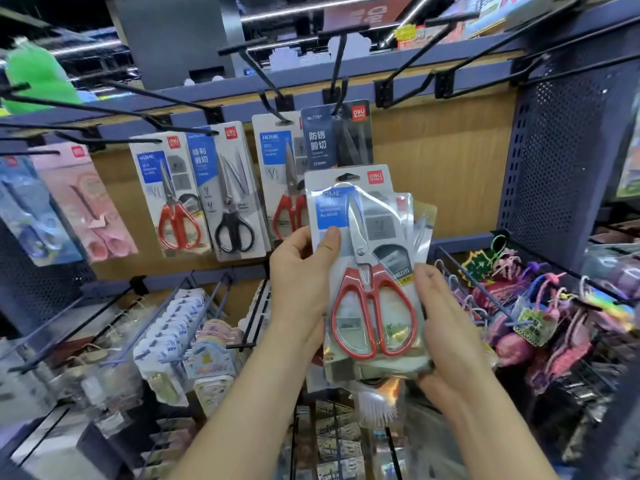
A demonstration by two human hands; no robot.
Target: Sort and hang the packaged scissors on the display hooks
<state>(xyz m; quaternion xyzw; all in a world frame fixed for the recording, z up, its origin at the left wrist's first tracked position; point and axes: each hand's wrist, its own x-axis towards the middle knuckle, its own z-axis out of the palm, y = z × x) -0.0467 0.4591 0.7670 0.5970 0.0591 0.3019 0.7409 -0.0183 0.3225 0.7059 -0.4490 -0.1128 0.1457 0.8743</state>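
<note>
A stack of packaged scissors (367, 258), a red-handled pair foremost, was held upright before the hung packs (235, 192), seemingly so that it could be matched to a display hook (277, 112). It was pinched at its left edge by the left hand (298, 271), thumb on the card face, and clasped at its lower right by the right hand (446, 317)

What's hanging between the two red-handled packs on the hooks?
One black-handled scissors pack, between the left red pack and the right red pack, seen in the head view.
</note>
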